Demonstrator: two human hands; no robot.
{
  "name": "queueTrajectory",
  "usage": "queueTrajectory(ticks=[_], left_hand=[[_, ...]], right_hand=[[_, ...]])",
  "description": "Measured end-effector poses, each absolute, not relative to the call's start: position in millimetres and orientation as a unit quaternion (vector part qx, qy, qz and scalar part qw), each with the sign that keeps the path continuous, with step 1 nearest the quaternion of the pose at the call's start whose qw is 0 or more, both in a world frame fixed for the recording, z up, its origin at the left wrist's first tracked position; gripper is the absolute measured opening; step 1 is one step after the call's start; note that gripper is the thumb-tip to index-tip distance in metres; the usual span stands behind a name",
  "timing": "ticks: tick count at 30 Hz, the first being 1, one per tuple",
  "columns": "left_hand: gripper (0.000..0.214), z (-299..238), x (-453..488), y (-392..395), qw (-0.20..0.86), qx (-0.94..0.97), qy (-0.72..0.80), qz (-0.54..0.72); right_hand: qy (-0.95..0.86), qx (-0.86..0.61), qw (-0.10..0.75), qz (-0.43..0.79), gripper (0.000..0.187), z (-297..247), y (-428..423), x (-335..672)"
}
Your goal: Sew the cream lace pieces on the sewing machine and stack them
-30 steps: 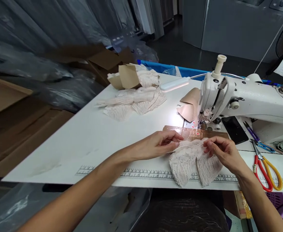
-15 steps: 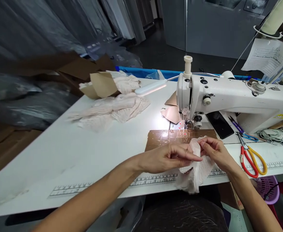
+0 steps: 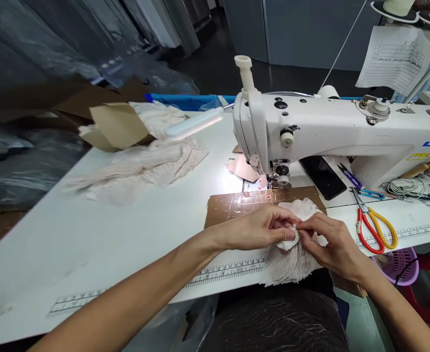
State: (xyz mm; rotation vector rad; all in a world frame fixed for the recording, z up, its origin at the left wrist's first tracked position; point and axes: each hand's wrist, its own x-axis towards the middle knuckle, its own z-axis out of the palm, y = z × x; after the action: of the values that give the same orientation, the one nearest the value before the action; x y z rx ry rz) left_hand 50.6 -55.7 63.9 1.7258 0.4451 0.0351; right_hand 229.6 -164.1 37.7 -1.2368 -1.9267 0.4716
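A piece of pale lace fabric [image 3: 290, 264] is bunched between my two hands at the front edge of the table, its lower part fanning out below them. My left hand [image 3: 269, 227] pinches the gathered middle from the left. From the right, my right hand [image 3: 327, 239] pinches the same fold, fingertips meeting those of the left. Behind the hands lies a brown taped plate [image 3: 229, 208], in front of the needle area of a white sewing machine [image 3: 332, 122]. Pinkish fabric pieces [image 3: 242, 167] rest beside the presser foot.
More pale fabric [image 3: 152, 164] lies in a heap at the left, by an open cardboard box [image 3: 119, 126]. A lamp [image 3: 194, 123] reaches over the table. To the right are scissors [image 3: 374, 222], thread snips [image 3: 361, 188], a black phone [image 3: 325, 177] and a purple basket [image 3: 401, 266].
The fabric has turned from a loose folded strip into a gathered bunch, spread above and below the hands. My fingertips have come together on it. The view has shifted slightly.
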Motion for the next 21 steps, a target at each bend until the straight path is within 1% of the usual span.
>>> queueTrajectory(ticks=[2, 4, 7, 9, 12, 14, 17, 19, 21], left_hand=[[0.026, 66, 50, -57, 0.599, 0.776, 0.198, 0.012], [0.027, 67, 48, -58, 0.545, 0.812, 0.206, 0.023], [0.036, 69, 44, -61, 0.482, 0.846, 0.224, 0.054], [0.039, 73, 40, -62, 0.464, 0.854, 0.226, 0.073], [0.029, 83, 28, -62, 0.434, 0.865, 0.229, 0.104], [0.024, 92, 16, -61, 0.407, 0.87, 0.247, 0.125], [0.02, 103, -3, -61, 0.365, 0.88, 0.267, 0.141], [0.018, 107, -13, -62, 0.34, 0.891, 0.265, 0.146], [0.018, 107, -19, -62, 0.327, 0.897, 0.261, 0.141]], right_hand=[[-0.767, -0.497, 0.368, 0.17, 0.016, 36, -163, 231], [-0.764, -0.5, 0.375, 0.16, 0.017, 36, -162, 231], [-0.742, -0.487, 0.442, 0.13, 0.025, 40, -155, 228], [-0.735, -0.471, 0.468, 0.134, 0.036, 44, -147, 224], [-0.753, -0.431, 0.444, 0.226, 0.06, 48, -137, 220], [-0.751, -0.408, 0.425, 0.297, 0.067, 50, -133, 221], [-0.714, -0.411, 0.436, 0.361, 0.062, 49, -130, 221], [-0.691, -0.422, 0.439, 0.388, 0.054, 47, -128, 218], [-0.687, -0.426, 0.423, 0.409, 0.046, 44, -126, 209]])
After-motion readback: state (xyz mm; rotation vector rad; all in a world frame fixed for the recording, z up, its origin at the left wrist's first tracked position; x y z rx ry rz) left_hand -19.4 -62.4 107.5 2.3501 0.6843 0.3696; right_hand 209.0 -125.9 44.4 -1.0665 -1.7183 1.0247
